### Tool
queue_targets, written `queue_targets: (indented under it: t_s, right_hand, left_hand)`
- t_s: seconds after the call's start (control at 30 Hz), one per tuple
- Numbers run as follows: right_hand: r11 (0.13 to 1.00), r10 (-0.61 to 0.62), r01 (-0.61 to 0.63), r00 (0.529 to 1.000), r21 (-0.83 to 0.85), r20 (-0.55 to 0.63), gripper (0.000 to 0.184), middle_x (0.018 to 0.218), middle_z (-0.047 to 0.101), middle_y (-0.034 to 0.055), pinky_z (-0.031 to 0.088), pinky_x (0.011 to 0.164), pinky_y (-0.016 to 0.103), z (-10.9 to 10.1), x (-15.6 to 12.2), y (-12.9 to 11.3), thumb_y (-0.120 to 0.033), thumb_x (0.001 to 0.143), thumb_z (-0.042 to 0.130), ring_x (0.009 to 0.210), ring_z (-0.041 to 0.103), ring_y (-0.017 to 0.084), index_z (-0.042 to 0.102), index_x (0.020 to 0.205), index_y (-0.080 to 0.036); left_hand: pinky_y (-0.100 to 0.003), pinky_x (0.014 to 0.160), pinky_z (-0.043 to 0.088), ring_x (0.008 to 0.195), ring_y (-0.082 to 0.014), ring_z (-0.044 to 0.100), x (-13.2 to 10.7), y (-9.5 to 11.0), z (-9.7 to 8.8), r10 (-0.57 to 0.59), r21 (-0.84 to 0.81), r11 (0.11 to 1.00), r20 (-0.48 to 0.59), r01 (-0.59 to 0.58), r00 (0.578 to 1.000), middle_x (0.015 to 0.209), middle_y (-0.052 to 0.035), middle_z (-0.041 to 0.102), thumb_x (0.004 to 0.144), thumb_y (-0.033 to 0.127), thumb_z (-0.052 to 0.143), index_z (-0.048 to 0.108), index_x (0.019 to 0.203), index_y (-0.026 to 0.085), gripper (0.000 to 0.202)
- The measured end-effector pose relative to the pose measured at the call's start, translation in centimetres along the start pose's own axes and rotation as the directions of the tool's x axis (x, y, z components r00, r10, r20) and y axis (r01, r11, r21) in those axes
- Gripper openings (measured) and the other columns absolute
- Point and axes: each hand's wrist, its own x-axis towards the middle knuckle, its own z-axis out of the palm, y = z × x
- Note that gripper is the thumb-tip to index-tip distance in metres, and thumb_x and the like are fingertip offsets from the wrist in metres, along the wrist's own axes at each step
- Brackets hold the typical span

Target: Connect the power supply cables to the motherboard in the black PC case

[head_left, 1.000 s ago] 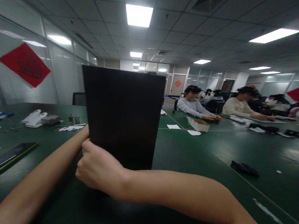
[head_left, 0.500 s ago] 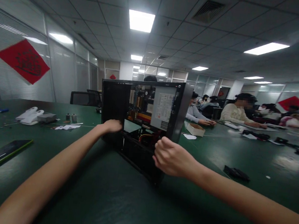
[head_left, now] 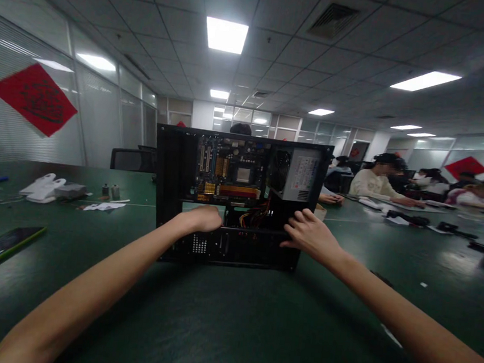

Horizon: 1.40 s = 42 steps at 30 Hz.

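A black computer case [head_left: 226,254] stands on edge in front of me with its open side towards me. Inside it are a motherboard [head_left: 242,174], a power supply [head_left: 304,176] with a fan beside it, and a bundle of coloured cables [head_left: 253,217]. My left hand [head_left: 206,219] is closed round the case's horizontal crossbar, left of the middle; its fingertips are hidden behind the bar. At the right end of the crossbar my right hand [head_left: 310,234] touches the case with its fingers apart.
On the green table [head_left: 194,325] lies a black keyboard with a green edge [head_left: 2,250] at the left. Behind it are a white plastic bag [head_left: 43,190] and a grey box [head_left: 70,190]. Black items [head_left: 409,219] lie at the right, where a person [head_left: 377,180] sits.
The case has turned to face me squarely, showing more of the motherboard and fan. My left hand has shifted right along the crossbar. My right hand has moved right and its fingers have loosened.
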Motion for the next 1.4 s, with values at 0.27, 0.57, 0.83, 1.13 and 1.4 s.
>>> queue_targets:
  t_s: [0.27,0.57,0.83,1.13,1.4]
  right_hand:
    - [0.993,0.012,-0.005,0.998,0.118,-0.055,0.048,0.069,0.068,0.0095,0.031,0.085,0.036,1.0,0.6,-0.6,-0.059,0.08,0.07,0.079,0.056,0.023,0.07,0.07,-0.013]
    - [0.99,-0.033,0.05,0.99,0.128,-0.137,0.058,0.058,0.064,0.0055,0.029,0.072,0.035,-0.8,1.4,-1.7,-0.066,0.086,0.06,0.063,0.054,0.018,0.066,0.057,-0.016]
    - [0.986,-0.016,0.052,0.975,0.156,-0.223,0.057,0.055,0.062,0.0055,0.029,0.07,0.036,-0.8,2.4,-2.1,-0.057,0.094,0.053,0.06,0.053,0.017,0.066,0.056,-0.016]
    - [0.944,0.083,-0.065,0.996,0.323,-0.043,0.057,0.07,0.069,0.0106,0.035,0.072,0.036,-2.2,4.9,-3.8,-0.053,0.1,0.041,0.07,0.061,0.021,0.069,0.07,-0.014]
    - [0.261,0.148,-0.096,0.987,0.961,0.058,0.035,0.104,0.07,0.0088,0.047,0.077,0.031,-9.6,14.4,-2.5,-0.046,0.097,0.053,0.09,0.064,0.019,0.061,0.111,-0.015]
  left_hand:
    - [-0.033,0.079,0.048,0.093,-0.0275,0.066,-1.0,-0.1,-0.1,0.014,0.034,0.999,0.033,-0.015,0.999,0.112,-0.0187,0.072,0.088,0.022,0.038,0.074,0.097,0.011,0.039]
    - [-0.03,0.064,0.045,0.076,-0.0239,0.066,-3.5,-1.6,-0.7,-0.112,-0.218,0.969,0.041,0.118,0.993,0.092,-0.0155,0.073,0.094,0.053,0.027,0.072,0.086,0.011,0.062]
    - [-0.029,0.068,0.047,0.08,-0.0238,0.067,-3.8,-2.6,-1.0,-0.112,-0.258,0.957,0.103,0.135,0.988,0.095,-0.0135,0.075,0.094,0.051,0.028,0.073,0.086,0.013,0.059]
    - [-0.03,0.062,0.049,0.068,-0.0231,0.067,-4.8,-3.2,-3.0,-0.13,-0.386,0.921,-0.194,0.046,0.972,0.075,-0.0109,0.072,0.092,0.061,0.034,0.071,0.081,0.014,0.06]
    - [-0.026,0.055,0.047,0.048,-0.0173,0.062,-6.6,-0.9,-8.8,-0.093,-0.419,0.908,-0.156,0.02,0.983,0.051,-0.0097,0.065,0.086,0.079,0.035,0.062,0.05,0.015,0.078]
